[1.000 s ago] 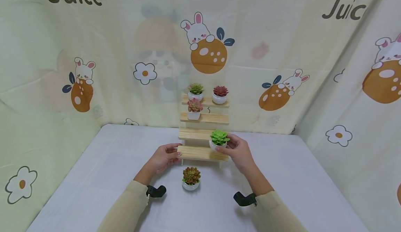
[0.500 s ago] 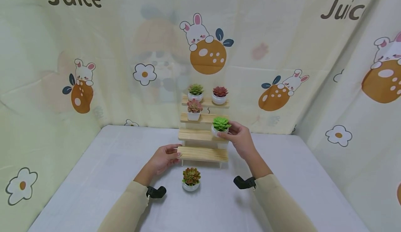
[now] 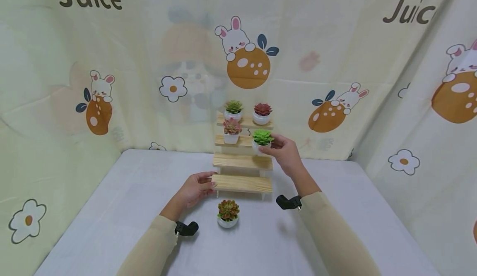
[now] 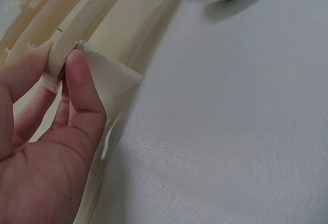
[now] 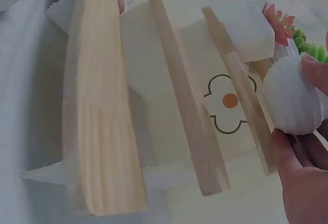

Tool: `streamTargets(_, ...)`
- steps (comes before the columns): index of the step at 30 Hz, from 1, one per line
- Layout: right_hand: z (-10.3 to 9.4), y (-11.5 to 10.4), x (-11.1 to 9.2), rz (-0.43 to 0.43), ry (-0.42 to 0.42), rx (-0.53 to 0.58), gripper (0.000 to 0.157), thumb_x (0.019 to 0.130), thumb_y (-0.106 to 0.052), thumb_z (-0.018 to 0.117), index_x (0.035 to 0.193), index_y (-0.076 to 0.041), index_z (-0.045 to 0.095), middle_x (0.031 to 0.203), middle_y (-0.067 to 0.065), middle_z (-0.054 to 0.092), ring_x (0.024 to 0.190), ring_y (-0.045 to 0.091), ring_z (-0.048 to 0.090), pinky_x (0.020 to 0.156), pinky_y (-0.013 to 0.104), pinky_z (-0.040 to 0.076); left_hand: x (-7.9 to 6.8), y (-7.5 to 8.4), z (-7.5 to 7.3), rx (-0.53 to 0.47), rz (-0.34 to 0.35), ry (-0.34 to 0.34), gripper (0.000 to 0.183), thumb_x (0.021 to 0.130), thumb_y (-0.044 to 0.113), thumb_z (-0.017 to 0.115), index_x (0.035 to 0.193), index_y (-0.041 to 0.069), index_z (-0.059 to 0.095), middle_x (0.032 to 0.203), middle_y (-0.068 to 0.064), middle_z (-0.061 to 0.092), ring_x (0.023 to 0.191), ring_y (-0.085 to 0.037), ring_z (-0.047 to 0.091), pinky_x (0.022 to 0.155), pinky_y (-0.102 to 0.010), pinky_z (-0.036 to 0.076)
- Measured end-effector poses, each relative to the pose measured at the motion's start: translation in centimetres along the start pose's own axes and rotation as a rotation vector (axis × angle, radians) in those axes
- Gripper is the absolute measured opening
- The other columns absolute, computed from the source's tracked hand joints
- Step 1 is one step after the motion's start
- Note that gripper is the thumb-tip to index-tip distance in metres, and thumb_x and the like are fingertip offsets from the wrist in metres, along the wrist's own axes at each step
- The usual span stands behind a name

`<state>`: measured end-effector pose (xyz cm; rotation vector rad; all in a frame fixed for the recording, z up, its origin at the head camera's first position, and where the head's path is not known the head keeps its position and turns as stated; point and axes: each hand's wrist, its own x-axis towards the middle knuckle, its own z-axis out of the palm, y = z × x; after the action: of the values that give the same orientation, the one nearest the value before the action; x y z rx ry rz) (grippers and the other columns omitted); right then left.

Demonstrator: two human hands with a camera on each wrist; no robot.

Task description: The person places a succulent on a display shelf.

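Observation:
A wooden tiered stand (image 3: 242, 183) stands on the table. With thumb and fingers, my left hand (image 3: 194, 190) pinches the left end of its lowest board (image 4: 66, 44). My right hand (image 3: 286, 154) holds a bright green potted succulent (image 3: 263, 137) by its white pot (image 5: 292, 96), at the right end of the second board from the top. Whether the pot touches that board I cannot tell. A pink succulent (image 3: 231, 131) in a square white pot sits at the same board's left end.
On the top board stand a green succulent (image 3: 233, 108) and a dark red one (image 3: 262, 112), both in white pots. A brownish-green succulent (image 3: 228, 214) is on the white tabletop (image 3: 149, 164) before the stand. A printed curtain (image 3: 141, 52) hangs behind.
My right hand has raised the bright green succulent from beside the lower boards to the second board from the top. My left hand stays at the lowest board.

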<state>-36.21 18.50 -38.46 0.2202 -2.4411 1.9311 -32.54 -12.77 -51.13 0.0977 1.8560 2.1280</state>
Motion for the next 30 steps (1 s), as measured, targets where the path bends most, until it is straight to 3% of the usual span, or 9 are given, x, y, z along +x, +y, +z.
streamTargets(9, 0.1, -0.3, 1.2, 0.003, 0.009, -0.033, 0.069, 0.087, -0.023, 0.084, 0.148, -0.009, 0.054, 0.144, 0.015, 0.059, 0.132, 0.029, 0.057, 0.114, 0.045, 0.047, 0.1, 0.0, -0.1, -0.004, -0.003, 0.002, 0.053, 0.096, 0.001, 0.068, 0.146, -0.002, 0.052, 0.126, -0.016, 0.066, 0.096, -0.015, 0.069, 0.079, -0.026, 0.060)
streamTargets(18, 0.2, -0.2, 2.1, -0.009, 0.043, -0.061, 0.061, 0.087, -0.024, 0.084, 0.141, -0.007, 0.061, 0.136, 0.016, 0.064, 0.124, 0.028, 0.059, 0.104, 0.041, 0.052, 0.1, 0.1, 0.1, 0.003, -0.005, 0.006, 0.052, 0.097, -0.001, 0.066, 0.147, -0.003, 0.051, 0.126, -0.017, 0.065, 0.095, -0.015, 0.069, 0.080, -0.027, 0.060)
streamTargets(24, 0.4, -0.2, 2.5, -0.010, 0.054, -0.060, 0.060, 0.087, -0.023, 0.084, 0.140, -0.006, 0.061, 0.137, 0.016, 0.063, 0.127, 0.030, 0.059, 0.106, 0.046, 0.052, 0.0, 0.2, 0.3, 0.027, -0.009, 0.015, 0.052, 0.097, 0.002, 0.068, 0.146, 0.000, 0.052, 0.127, -0.017, 0.065, 0.097, -0.016, 0.069, 0.081, -0.027, 0.060)
streamTargets(30, 0.4, -0.3, 2.5, -0.033, 0.089, -0.135, 0.051, 0.087, -0.026, 0.084, 0.132, -0.008, 0.067, 0.129, 0.015, 0.066, 0.116, 0.027, 0.060, 0.093, 0.037, 0.055, 0.0, 0.2, 0.3, 0.027, -0.013, 0.016, 0.053, 0.096, 0.002, 0.068, 0.146, 0.000, 0.052, 0.126, -0.017, 0.065, 0.098, -0.016, 0.069, 0.081, -0.027, 0.060)
